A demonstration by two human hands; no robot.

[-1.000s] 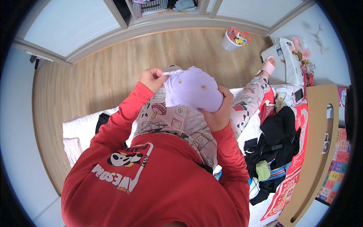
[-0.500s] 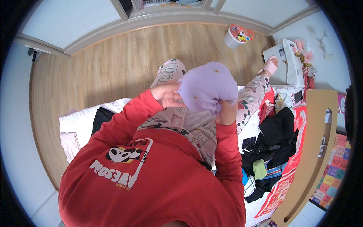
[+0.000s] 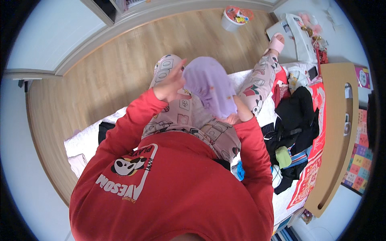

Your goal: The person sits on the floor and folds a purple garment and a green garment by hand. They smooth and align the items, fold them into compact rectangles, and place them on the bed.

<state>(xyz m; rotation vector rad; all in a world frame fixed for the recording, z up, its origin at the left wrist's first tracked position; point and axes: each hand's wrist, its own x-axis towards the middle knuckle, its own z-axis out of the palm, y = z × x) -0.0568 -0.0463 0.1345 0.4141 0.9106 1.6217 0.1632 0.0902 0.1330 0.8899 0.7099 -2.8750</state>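
A soft lilac cloth garment (image 3: 209,86) with small orange motifs hangs bunched above my lap; I cannot make out its exact kind. My right hand (image 3: 238,112) grips its lower right edge, the fingers partly hidden by the fabric. On the other side, my left hand (image 3: 172,85) is slightly smeared by motion, its fingers spread beside the garment's left edge. Below lie my legs in pale pink printed trousers (image 3: 165,120), on a bed with a white cover (image 3: 90,138).
To my right on the bed is a heap of black clothes (image 3: 295,114) with a light green cloth (image 3: 283,157) on it. Beyond stands a wooden bed board (image 3: 335,140). A white bin (image 3: 231,25) is on the floor ahead, and a dark cloth (image 3: 105,130) lies at left.
My left hand has come off the lilac garment and opened beside it. The garment has stretched longer and hangs lower toward my right hand. The whole view has shifted.
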